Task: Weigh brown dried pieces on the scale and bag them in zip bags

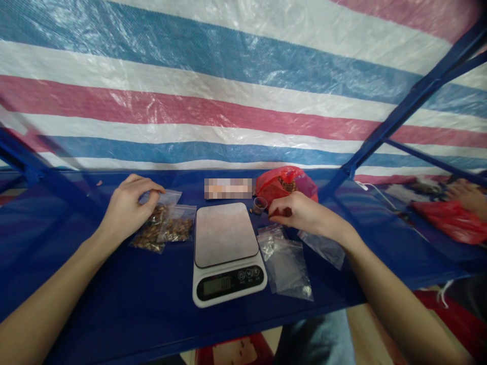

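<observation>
My left hand [130, 207] is closed at the top of a clear zip bag of brown dried pieces [150, 235], its thumb and fingertips together by the bag's upper edge. A second filled zip bag [179, 226] lies against it on the right. My right hand [297, 212] has its fingers curled together beside a small clear plastic cup [260, 205]; whatever they hold, if anything, is hidden. Behind that hand sits a red plastic bag [272, 181] with brown pieces inside. Between my hands stands a white kitchen scale [226, 235], its pan bare and its display reading about zero.
Flat, unfilled zip bags [287, 268] lie right of the scale, and another zip bag [325, 248] is under my right forearm. A blurred-out strip [228, 188] lies behind the scale. Blue metal bars [395, 116] frame the table. At far right, another person's hand [466, 197] is by a red bag [449, 220].
</observation>
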`<state>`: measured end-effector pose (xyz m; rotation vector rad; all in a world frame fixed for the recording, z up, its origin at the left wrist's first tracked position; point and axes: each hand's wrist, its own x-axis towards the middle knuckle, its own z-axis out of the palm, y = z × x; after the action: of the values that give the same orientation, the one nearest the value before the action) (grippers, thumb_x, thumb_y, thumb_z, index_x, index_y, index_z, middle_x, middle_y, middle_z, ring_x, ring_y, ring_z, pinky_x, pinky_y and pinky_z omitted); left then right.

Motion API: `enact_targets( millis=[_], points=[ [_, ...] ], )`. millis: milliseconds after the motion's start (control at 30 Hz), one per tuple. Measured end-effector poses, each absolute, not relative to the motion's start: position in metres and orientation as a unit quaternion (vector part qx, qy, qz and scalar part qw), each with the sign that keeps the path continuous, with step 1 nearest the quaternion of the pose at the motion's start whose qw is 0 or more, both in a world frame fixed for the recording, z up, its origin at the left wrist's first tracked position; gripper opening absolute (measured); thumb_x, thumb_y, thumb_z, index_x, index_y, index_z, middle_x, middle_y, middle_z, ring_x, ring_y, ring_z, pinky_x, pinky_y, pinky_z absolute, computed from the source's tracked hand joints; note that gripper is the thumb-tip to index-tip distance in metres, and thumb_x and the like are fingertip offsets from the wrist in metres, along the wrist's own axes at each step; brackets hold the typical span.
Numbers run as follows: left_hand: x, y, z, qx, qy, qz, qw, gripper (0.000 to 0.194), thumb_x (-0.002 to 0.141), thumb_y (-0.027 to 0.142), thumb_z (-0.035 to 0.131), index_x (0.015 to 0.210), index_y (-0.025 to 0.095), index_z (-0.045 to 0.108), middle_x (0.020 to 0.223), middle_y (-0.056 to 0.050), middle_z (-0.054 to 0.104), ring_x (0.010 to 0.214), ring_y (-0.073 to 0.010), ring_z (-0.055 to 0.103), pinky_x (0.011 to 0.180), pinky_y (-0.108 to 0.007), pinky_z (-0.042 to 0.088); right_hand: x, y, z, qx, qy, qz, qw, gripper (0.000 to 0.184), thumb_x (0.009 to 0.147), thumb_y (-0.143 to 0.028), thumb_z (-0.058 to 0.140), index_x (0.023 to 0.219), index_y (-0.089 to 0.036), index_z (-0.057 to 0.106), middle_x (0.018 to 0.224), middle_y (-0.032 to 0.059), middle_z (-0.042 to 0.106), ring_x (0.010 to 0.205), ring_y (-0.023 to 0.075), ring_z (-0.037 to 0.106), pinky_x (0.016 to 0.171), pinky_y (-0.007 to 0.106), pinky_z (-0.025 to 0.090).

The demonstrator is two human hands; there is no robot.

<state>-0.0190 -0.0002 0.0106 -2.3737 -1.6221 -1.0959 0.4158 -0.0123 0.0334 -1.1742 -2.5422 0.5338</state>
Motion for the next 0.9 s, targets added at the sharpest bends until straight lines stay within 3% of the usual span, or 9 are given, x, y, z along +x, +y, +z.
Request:
enact_targets(
  millis=[100, 167, 267, 400, 667, 900],
  points=[
    [-0.018, -0.002, 0.011, -0.771, -0.522, -0.364, 0.019, 0.024, 0.089, 0.03, 0.052, 0.08, 0.027, 0.073, 0.087, -0.004, 0.078, 0.094, -0.0279, 0.065, 0.094, -0.045, 0.053, 0.414, -0.007, 0.033, -0.451, -0.85, 0.151, 0.228, 0.008, 0.096, -0.025, 0.073, 0.096, -0.02, 0.08, 0.065, -0.0021, 0.069, 0.053, 0.0131, 0.057, 0.056, 0.027, 0.039],
    [-0.018, -0.002, 0.011, -0.771, -0.523, -0.363, 0.013, 0.021, 0.087, 0.029, 0.053, 0.081, 0.028, 0.073, 0.088, -0.004, 0.078, 0.096, -0.0276, 0.065, 0.096, -0.045, 0.053, 0.409, -0.004, 0.03, -0.467, -0.844, 0.112, 0.237, 0.011, 0.097, -0.025, 0.074, 0.106, -0.02, 0.079, 0.072, -0.0002, 0.072, 0.059, 0.0154, 0.062, 0.061, 0.029, 0.044],
    [-0.018, -0.001, 0.011, -0.772, -0.523, -0.36, 0.023, 0.025, 0.09, 0.028, 0.051, 0.082, 0.025, 0.074, 0.089, -0.005, 0.079, 0.096, -0.0276, 0.066, 0.094, -0.044, 0.053, 0.399, -0.004, 0.026, -0.428, -0.867, 0.074, 0.245, 0.017, 0.099, -0.023, 0.072, 0.115, -0.021, 0.078, 0.095, 0.0061, 0.077, 0.084, 0.0218, 0.071, 0.079, 0.034, 0.054],
    [-0.018, -0.001, 0.011, -0.771, -0.52, -0.368, 0.028, 0.027, 0.09, 0.029, 0.05, 0.08, 0.025, 0.074, 0.086, -0.004, 0.078, 0.094, -0.028, 0.067, 0.092, -0.042, 0.053, 0.381, -0.011, 0.027, -0.363, -0.9, -0.003, 0.24, 0.016, 0.1, -0.024, 0.071, 0.114, -0.02, 0.077, 0.117, 0.0126, 0.071, 0.113, 0.0298, 0.064, 0.098, 0.046, 0.054],
    [-0.018, -0.001, 0.012, -0.776, -0.514, -0.364, 0.032, 0.028, 0.091, 0.03, 0.048, 0.08, 0.026, 0.073, 0.085, -0.003, 0.078, 0.093, -0.0266, 0.067, 0.091, -0.041, 0.052, 0.364, -0.012, 0.011, -0.38, -0.912, -0.097, 0.122, 0.013, 0.102, -0.019, 0.065, 0.104, -0.017, 0.077, 0.128, 0.0189, 0.068, 0.123, 0.0362, 0.059, 0.1, 0.052, 0.052],
    [-0.018, -0.001, 0.01, -0.778, -0.512, -0.363, 0.025, 0.028, 0.091, 0.029, 0.048, 0.08, 0.026, 0.074, 0.085, -0.004, 0.078, 0.093, -0.0275, 0.067, 0.093, -0.041, 0.053, 0.369, -0.009, 0.001, -0.377, -0.907, -0.008, 0.188, 0.013, 0.097, -0.01, 0.065, 0.098, -0.021, 0.072, 0.128, 0.0142, 0.067, 0.121, 0.0325, 0.059, 0.098, 0.048, 0.052]
  ],
)
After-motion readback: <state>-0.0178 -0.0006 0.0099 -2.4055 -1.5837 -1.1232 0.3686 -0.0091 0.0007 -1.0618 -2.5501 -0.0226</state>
